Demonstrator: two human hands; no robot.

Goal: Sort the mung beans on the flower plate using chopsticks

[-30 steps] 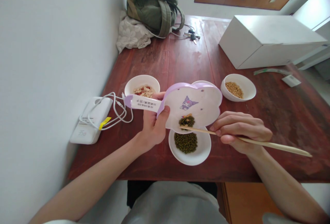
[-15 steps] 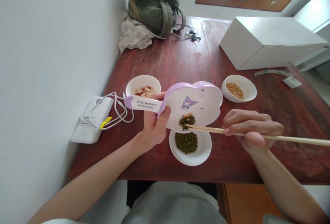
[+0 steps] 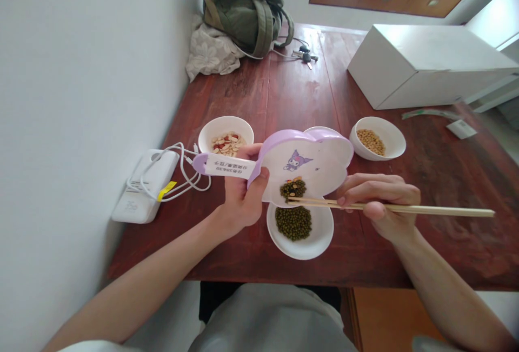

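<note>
**What do the hands hold?**
The left hand (image 3: 243, 200) grips a lilac-rimmed cartoon plate (image 3: 320, 163) by its white printed handle (image 3: 225, 166), with the thumb pressed on the rim; the plate is tilted, and its near edge overhangs a white bowl (image 3: 312, 249) of green mung beans (image 3: 293, 223).

**And the other hand?**
The right hand (image 3: 379, 200) is closed narrowly on a pair of wooden chopsticks (image 3: 425, 208), held almost level; their tips reach the edge of a small heap of green beans and orange bits (image 3: 292, 190) on the plate; I cannot tell whether they touch it.

**What is in hand, and what does it call for?**
Chopstick work at that heap; lifting anything from it calls for the tips to close on a single piece, with the plate kept steady.

**What lies around it?**
On the red-brown wooden tabletop (image 3: 292, 87), a bowl of pale nuts and red beans (image 3: 227, 144) sits to the left and a bowl of soybeans (image 3: 389, 149) to the right; the plate partly hides another white bowl (image 3: 322, 130); a white power bank (image 3: 141, 190) with a tangled cable (image 3: 184, 176) lies near the wall; nothing blocks the chopsticks.
</note>
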